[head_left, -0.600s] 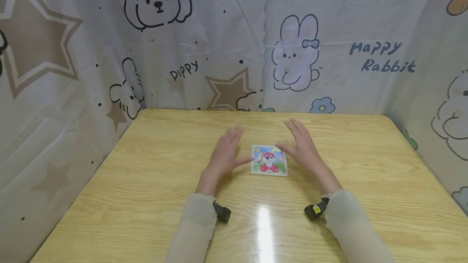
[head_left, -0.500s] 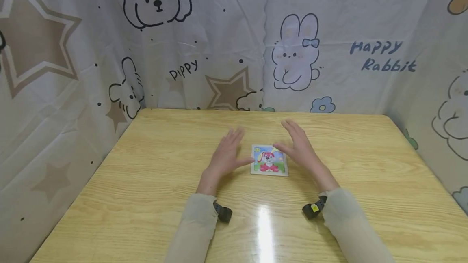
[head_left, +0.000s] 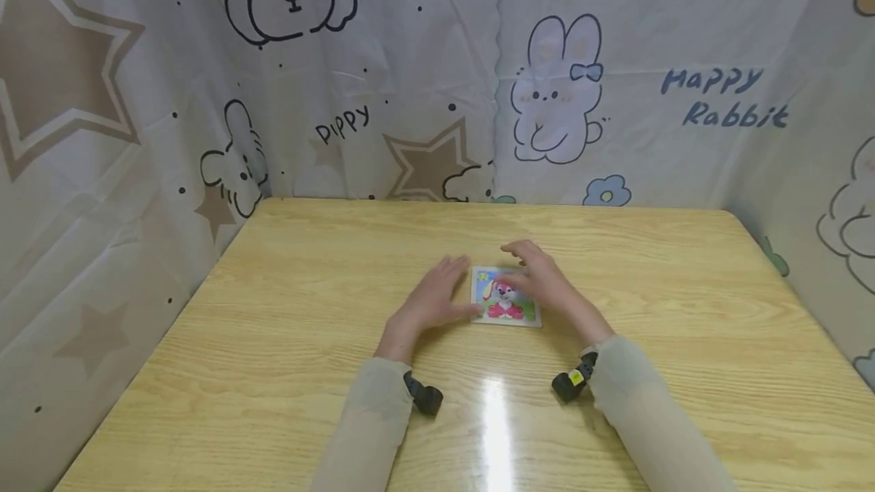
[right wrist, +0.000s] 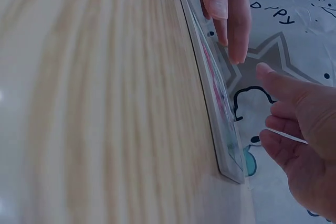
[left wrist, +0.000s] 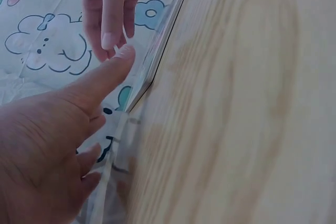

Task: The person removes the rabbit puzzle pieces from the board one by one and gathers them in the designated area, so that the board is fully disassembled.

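Observation:
A small square picture board (head_left: 507, 311) with a pink-and-white cartoon dog and a pale border lies flat on the wooden table. My left hand (head_left: 437, 296) is at its left side, fingers spread and thumb reaching over the lower left edge. From the right, my right hand (head_left: 547, 281) reaches over the upper right part and hides it, its fingers loosely bent. In the right wrist view, the thin board (right wrist: 218, 103) shows edge-on, with the left hand's fingers (right wrist: 236, 19) above it. No object is plainly visible in either hand; contact with the board cannot be told.
The light wooden table (head_left: 328, 264) reaches back to a pale curtain (head_left: 424, 52) printed with animals and stars. Curtain also hangs along both sides. A dark wrist camera (head_left: 427, 399) sits on the left wrist, another wrist camera (head_left: 570, 382) on the right.
Both hands have come closer together around the board. The right hand has moved left and further over the picture. The head view has tipped down slightly; the board stays on the table.

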{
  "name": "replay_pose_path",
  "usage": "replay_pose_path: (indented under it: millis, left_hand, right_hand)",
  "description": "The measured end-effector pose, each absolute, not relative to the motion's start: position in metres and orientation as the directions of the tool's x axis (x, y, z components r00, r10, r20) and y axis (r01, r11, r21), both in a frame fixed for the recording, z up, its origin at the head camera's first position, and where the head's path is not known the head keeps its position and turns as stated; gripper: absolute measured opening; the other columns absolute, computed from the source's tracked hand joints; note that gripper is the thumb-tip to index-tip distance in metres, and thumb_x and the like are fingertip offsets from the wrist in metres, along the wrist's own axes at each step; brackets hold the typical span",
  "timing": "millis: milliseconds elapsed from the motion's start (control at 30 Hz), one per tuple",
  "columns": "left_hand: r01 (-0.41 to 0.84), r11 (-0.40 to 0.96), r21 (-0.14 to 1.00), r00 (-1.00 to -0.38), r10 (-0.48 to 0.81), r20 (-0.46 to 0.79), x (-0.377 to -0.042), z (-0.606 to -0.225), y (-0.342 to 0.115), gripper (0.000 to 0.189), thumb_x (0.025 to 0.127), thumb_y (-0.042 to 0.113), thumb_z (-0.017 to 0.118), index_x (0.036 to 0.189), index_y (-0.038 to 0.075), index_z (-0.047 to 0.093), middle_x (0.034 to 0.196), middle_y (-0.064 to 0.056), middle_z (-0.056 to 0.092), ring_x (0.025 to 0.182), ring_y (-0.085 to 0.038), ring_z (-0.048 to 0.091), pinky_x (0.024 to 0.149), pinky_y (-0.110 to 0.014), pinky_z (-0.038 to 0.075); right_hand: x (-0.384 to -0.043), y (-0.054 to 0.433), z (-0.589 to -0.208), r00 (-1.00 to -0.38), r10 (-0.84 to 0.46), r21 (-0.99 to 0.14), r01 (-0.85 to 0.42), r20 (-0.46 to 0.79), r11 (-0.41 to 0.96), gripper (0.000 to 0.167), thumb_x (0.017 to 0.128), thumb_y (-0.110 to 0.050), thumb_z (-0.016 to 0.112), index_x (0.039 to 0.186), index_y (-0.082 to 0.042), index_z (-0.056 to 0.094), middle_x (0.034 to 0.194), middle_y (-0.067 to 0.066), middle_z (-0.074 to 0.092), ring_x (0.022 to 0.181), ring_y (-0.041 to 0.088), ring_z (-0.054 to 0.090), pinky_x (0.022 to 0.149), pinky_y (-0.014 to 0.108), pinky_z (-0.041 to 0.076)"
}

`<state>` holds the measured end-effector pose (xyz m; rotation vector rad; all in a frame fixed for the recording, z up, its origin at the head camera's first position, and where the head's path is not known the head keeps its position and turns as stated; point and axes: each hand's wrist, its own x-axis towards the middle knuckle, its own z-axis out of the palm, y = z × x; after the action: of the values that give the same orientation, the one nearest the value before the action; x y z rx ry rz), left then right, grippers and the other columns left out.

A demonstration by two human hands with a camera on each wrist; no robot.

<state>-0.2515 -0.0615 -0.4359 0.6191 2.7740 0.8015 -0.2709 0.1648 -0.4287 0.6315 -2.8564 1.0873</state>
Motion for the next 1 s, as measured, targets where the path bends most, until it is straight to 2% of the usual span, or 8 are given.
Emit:
replay_pose_path:
  millis: [267,500,767,1000]
  left_hand:
    - [0.35,0.771,0.532,-0.877,0.47,-0.104,-0.252,-0.438,-0.058,0.086,0.087,0.049,0.069,0.155,0.018,0.028,0.163,-0.003,0.026,0.154,-0.03,0.014,0.125,-0.051,0.016]
    - [0.381,0.795,0.471,-0.863,0.489,-0.127,-0.255,-0.44,-0.055,0.083,0.088,0.053,0.066,0.154,0.015,0.031,0.162,-0.003,0.029,0.154,-0.03,0.014,0.127,-0.049,0.013]
    - [0.373,0.797,0.475,-0.867,0.482,-0.128,-0.253,-0.439,-0.055,0.082,0.087,0.053,0.067,0.153,0.015,0.034,0.161,-0.004,0.031,0.154,-0.03,0.014,0.127,-0.05,0.013]
    - [0.365,0.797,0.481,-0.873,0.473,-0.122,-0.254,-0.438,-0.055,0.082,0.087,0.052,0.068,0.152,0.014,0.035,0.161,-0.004,0.033,0.154,-0.029,0.014,0.127,-0.049,0.013]
  right_hand:
    - [-0.277,0.155,-0.431,-0.897,-0.422,-0.613,-0.408,0.131,0.677,0.049,0.087,-0.018,0.073,0.127,0.004,0.057,0.122,0.022,0.058,0.112,0.037,0.058,0.096,0.047,0.054]
    - [-0.281,0.149,-0.434,-0.892,-0.446,-0.599,-0.398,0.076,0.694,0.039,0.088,-0.018,0.072,0.12,0.002,0.062,0.114,0.016,0.06,0.103,0.029,0.059,0.089,0.042,0.054]
    - [-0.287,0.145,-0.436,-0.878,-0.476,-0.555,-0.423,0.055,0.716,0.033,0.088,-0.018,0.072,0.113,0.002,0.064,0.111,0.016,0.061,0.105,0.03,0.058,0.095,0.045,0.052]
    - [-0.291,0.142,-0.431,-0.863,-0.504,-0.544,-0.433,0.022,0.719,0.028,0.089,-0.015,0.072,0.108,0.003,0.064,0.107,0.016,0.06,0.102,0.029,0.057,0.093,0.044,0.052]
